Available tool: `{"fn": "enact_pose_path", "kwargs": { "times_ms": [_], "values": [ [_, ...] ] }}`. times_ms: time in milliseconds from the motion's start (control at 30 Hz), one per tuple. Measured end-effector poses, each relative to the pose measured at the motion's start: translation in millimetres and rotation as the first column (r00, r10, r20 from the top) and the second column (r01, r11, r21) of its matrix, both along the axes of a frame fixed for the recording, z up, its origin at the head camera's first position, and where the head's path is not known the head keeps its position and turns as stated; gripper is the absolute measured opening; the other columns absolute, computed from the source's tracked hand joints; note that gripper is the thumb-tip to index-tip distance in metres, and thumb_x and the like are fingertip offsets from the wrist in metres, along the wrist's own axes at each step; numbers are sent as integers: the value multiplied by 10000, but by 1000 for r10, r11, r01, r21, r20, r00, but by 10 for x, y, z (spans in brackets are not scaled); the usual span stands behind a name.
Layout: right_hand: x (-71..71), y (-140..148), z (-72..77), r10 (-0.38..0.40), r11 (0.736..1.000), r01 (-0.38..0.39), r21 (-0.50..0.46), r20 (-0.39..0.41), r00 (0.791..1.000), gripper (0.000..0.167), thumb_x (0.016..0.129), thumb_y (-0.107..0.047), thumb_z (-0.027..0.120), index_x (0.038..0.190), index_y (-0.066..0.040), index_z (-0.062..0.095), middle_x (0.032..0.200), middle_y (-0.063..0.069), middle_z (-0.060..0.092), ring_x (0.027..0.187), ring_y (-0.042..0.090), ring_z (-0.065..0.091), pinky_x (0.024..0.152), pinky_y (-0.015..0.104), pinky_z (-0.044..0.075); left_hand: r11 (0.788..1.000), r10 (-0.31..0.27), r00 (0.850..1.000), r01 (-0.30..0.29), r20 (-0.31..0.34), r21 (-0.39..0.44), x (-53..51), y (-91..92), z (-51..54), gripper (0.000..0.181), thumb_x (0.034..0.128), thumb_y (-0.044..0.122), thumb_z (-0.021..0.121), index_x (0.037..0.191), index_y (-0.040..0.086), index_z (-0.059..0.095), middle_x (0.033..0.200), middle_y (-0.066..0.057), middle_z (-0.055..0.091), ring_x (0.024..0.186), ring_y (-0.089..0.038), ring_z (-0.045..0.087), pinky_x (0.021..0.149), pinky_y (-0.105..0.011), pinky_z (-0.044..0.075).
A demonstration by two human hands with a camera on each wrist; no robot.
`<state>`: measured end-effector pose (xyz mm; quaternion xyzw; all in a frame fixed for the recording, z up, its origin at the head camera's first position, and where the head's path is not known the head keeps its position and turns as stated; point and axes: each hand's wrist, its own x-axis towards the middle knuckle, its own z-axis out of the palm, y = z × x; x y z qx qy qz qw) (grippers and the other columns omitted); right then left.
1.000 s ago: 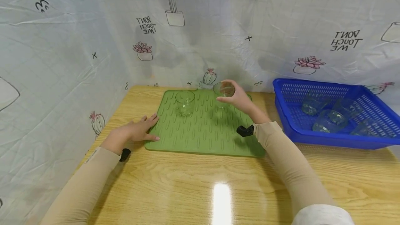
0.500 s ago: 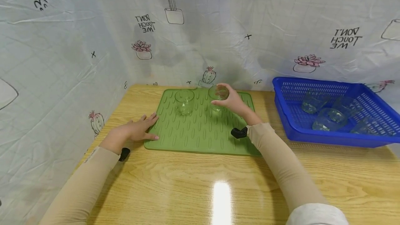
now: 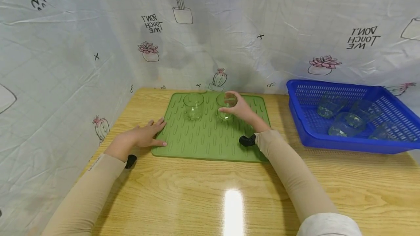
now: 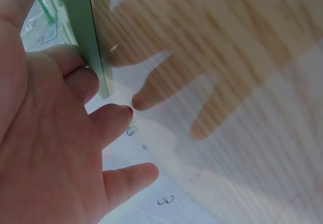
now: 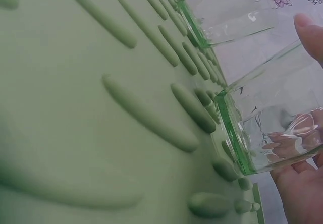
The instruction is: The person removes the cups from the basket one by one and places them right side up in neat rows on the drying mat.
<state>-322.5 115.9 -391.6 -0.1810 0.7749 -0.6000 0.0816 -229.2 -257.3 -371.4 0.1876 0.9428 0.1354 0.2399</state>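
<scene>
My right hand (image 3: 243,109) grips a clear drinking glass (image 3: 225,115) by its sides, thumb at the front and fingers behind. The glass stands upright on the ribbed green drying mat (image 3: 200,143), or just over it; the right wrist view shows its thick base (image 5: 234,133) right by the ribs. A second clear glass (image 3: 193,109) stands upright on the mat to the left, apart from the held one. At the mat's left edge, my left hand (image 3: 144,136) rests with fingers spread, fingertips touching the mat. The left wrist view shows its palm (image 4: 55,133) beside the mat's edge.
A blue plastic basket (image 3: 347,145) stands on the right of the wooden table (image 3: 183,196), with several clear glasses (image 3: 347,125) inside. Behind and on the left hangs a pale printed curtain (image 3: 210,39), close to the back of the mat.
My right hand has moved left and slightly down with the glass, bringing it nearer the second glass and the mat. The left hand has stayed at the mat's edge.
</scene>
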Motion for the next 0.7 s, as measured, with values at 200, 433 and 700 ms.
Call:
{"fn": "enact_pose_path", "kwargs": {
  "times_ms": [200,433,700],
  "values": [
    [-10,-23,-3,0,1000,-1,24,6,1000,832,928,-130,795,1584,-24,294,1548,207,387,1400,363,447,1110,551,406,1000,3,1000,-3,1,-2,2,13,17,980,1004,508,624,1632,-31,98,1684,-251,-28,1502,-533,-33,1078,-822,13],
    [-4,-32,-1,-3,1000,3,4,31,1000,838,926,-127,797,1589,-37,292,1557,201,379,1412,363,433,1122,548,395,1000,4,1000,-4,6,-4,30,33,35,972,1008,500,621,1632,-31,97,1684,-250,-31,1503,-531,-32,1084,-816,21],
    [-6,-43,-21,-9,1000,9,-15,20,1000,838,924,-104,794,1585,-18,287,1534,215,391,1389,357,457,1116,525,411,1000,9,1000,-9,9,-11,36,41,34,975,1008,496,624,1633,-28,88,1684,-250,-37,1504,-530,-34,1078,-821,12]
  ]
}}
